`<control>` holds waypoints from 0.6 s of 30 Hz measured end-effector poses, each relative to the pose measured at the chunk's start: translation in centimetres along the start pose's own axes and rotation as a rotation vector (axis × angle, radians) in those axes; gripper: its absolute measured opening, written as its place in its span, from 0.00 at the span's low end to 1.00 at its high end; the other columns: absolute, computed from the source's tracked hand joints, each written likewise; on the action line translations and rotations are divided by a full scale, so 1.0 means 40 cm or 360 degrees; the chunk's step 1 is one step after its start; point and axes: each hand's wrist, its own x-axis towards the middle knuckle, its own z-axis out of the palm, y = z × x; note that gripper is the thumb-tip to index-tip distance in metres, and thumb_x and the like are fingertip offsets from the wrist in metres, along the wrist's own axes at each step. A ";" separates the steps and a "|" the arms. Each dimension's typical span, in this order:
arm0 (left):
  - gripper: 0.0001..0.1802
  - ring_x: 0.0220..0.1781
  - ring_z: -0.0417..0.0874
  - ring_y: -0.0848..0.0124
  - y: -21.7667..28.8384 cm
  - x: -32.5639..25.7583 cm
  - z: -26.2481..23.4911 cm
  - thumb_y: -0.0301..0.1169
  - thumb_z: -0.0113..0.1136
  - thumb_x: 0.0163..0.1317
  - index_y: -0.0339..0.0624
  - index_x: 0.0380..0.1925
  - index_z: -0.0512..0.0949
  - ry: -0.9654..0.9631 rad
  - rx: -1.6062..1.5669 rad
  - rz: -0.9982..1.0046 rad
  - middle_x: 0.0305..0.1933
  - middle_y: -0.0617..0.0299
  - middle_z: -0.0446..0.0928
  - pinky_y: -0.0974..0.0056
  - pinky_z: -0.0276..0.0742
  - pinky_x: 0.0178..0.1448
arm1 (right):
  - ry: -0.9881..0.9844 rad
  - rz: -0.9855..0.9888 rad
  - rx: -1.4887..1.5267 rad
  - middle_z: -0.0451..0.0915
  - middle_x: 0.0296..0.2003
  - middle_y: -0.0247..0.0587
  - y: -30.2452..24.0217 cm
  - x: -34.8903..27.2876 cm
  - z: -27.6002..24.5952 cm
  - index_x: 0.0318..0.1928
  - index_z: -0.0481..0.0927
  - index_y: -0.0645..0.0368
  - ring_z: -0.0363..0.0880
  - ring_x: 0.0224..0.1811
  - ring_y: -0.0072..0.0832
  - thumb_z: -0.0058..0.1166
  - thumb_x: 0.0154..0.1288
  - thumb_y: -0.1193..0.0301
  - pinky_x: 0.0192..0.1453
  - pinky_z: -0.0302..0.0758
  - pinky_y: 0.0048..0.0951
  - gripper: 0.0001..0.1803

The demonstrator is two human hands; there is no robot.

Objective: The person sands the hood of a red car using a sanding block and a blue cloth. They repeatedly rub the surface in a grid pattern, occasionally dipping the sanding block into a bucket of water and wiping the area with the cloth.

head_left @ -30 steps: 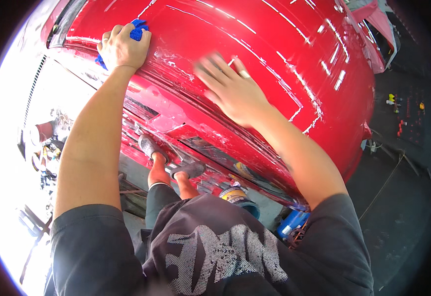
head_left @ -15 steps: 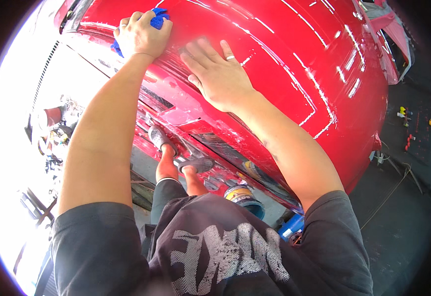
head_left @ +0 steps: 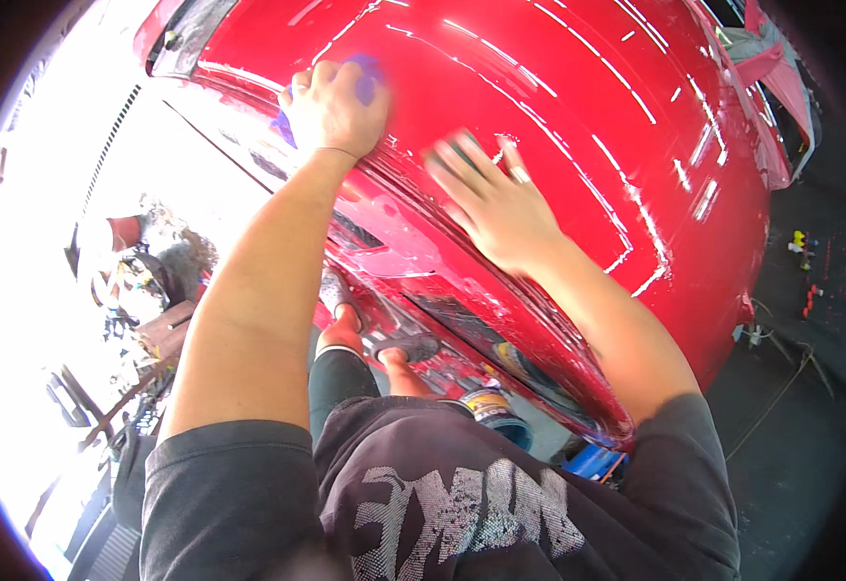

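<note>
A glossy red car body panel (head_left: 558,184) curves across the upper middle, with broken white light reflections on it. My left hand (head_left: 340,111) presses a blue cloth (head_left: 367,79) against the panel near its left edge. The cloth sticks out on both sides of the fingers and is smeared by motion. To its right, my right hand (head_left: 500,208) lies over the panel near the side edge, its fingers stretched out and slightly blurred. It wears a ring, and I see nothing held in it. Whether its palm touches the paint is hard to tell.
Below the car's side, a bucket (head_left: 500,418) stands by my feet, with a blue object (head_left: 594,461) beside it. Assorted clutter (head_left: 142,281) lies at the left. Pinkish sheeting (head_left: 776,102) hangs at the far right, above dark floor (head_left: 781,416) with small coloured pieces.
Both hands have shifted right and lower in the picture, the left still with the blue cloth. The car and floor have also shifted somewhat in view.
</note>
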 end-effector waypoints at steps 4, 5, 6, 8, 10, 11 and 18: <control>0.17 0.61 0.82 0.49 -0.037 0.005 0.005 0.52 0.67 0.64 0.61 0.48 0.90 0.0054 -0.0072 -0.0009 0.50 0.59 0.85 0.37 0.70 0.70 | 0.0158 -0.0010 -0.0006 0.64 0.83 0.40 -0.030 0.184 0.023 0.81 0.69 0.49 0.54 0.89 0.38 0.48 0.85 0.54 0.90 0.48 0.62 0.30; 0.17 0.61 0.81 0.48 -0.051 -0.002 0.003 0.50 0.66 0.64 0.59 0.47 0.90 0.0064 -0.0071 -0.0009 0.51 0.57 0.85 0.37 0.71 0.68 | 0.0090 0.0007 0.0015 0.64 0.84 0.39 -0.033 0.137 0.013 0.81 0.68 0.49 0.54 0.89 0.38 0.48 0.85 0.54 0.90 0.48 0.63 0.31; 0.17 0.61 0.81 0.48 -0.053 -0.005 -0.001 0.49 0.66 0.64 0.57 0.46 0.90 0.0017 -0.0058 -0.0024 0.51 0.56 0.85 0.37 0.71 0.68 | 0.0025 0.0025 0.0004 0.63 0.84 0.39 -0.020 0.044 -0.019 0.82 0.68 0.48 0.54 0.89 0.38 0.48 0.85 0.54 0.90 0.47 0.63 0.31; 0.16 0.62 0.80 0.47 -0.031 0.009 -0.027 0.48 0.66 0.64 0.51 0.42 0.89 -0.0093 -0.0113 -0.0066 0.52 0.54 0.84 0.36 0.71 0.68 | -0.0273 0.0125 0.0011 0.62 0.85 0.39 0.014 -0.178 -0.075 0.83 0.67 0.47 0.52 0.90 0.40 0.52 0.83 0.54 0.90 0.45 0.65 0.33; 0.16 0.62 0.80 0.48 -0.020 0.018 -0.034 0.48 0.68 0.63 0.50 0.41 0.88 -0.0103 -0.0202 -0.0064 0.53 0.55 0.84 0.35 0.70 0.67 | -0.0548 0.0242 -0.0040 0.60 0.85 0.39 0.057 -0.402 -0.094 0.83 0.66 0.47 0.50 0.90 0.43 0.59 0.78 0.58 0.91 0.43 0.65 0.37; 0.16 0.62 0.80 0.48 -0.024 0.017 -0.046 0.47 0.68 0.63 0.50 0.41 0.89 -0.0126 -0.0240 -0.0065 0.53 0.56 0.84 0.36 0.70 0.67 | -0.0615 0.0259 -0.0070 0.60 0.85 0.39 0.069 -0.442 -0.086 0.83 0.66 0.47 0.49 0.90 0.43 0.61 0.77 0.59 0.91 0.42 0.65 0.38; 0.15 0.53 0.84 0.49 -0.226 0.121 0.015 0.44 0.77 0.56 0.47 0.34 0.87 -0.0144 -0.0543 -0.0304 0.46 0.54 0.85 0.37 0.76 0.56 | -0.0299 -0.0019 -0.0060 0.60 0.86 0.39 -0.008 0.283 -0.045 0.84 0.63 0.47 0.49 0.91 0.39 0.53 0.83 0.57 0.92 0.42 0.59 0.35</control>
